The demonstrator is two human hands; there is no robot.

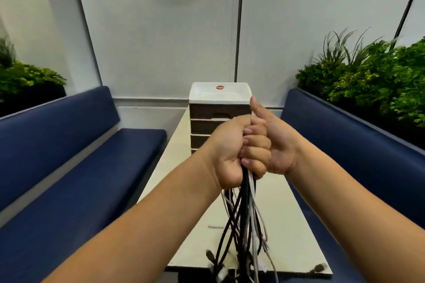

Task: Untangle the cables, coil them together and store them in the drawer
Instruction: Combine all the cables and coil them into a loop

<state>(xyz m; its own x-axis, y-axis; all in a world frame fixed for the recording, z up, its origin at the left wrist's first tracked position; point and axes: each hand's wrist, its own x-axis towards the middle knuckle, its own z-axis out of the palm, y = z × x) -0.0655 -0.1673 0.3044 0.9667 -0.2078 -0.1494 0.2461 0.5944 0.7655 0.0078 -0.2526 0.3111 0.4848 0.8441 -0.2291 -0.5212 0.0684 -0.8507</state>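
Both hands raised together above the middle of the tabletop (287,225), pressed against each other. Left hand (224,151) curled in a fist round the top of the cables (245,220), knuckles turned away from the camera. Right hand (266,145) wrapped over the same bundle from the other side, fingers (255,142) folded round it and lying against the left fist, thumb sticking up. Cables are a mix of black and white or grey strands; they hang down from the two fists in a loose, crossing bunch, and their lower ends with plugs trail at the near edge of the tabletop, some spilling past it. One dark plug (319,267) lies apart near the near right corner. A thin pale strand (216,227) lies flat on the tabletop left of the hanging bunch. Drawer unit (218,119) stands at the far end of the tabletop, behind the hands: white top with a round red sticker, dark brown drawer fronts stacked below, all appearing closed. Blue padded benches (69,145) run along both long sides. Green plants (379,76) behind the right bench, more at far left.
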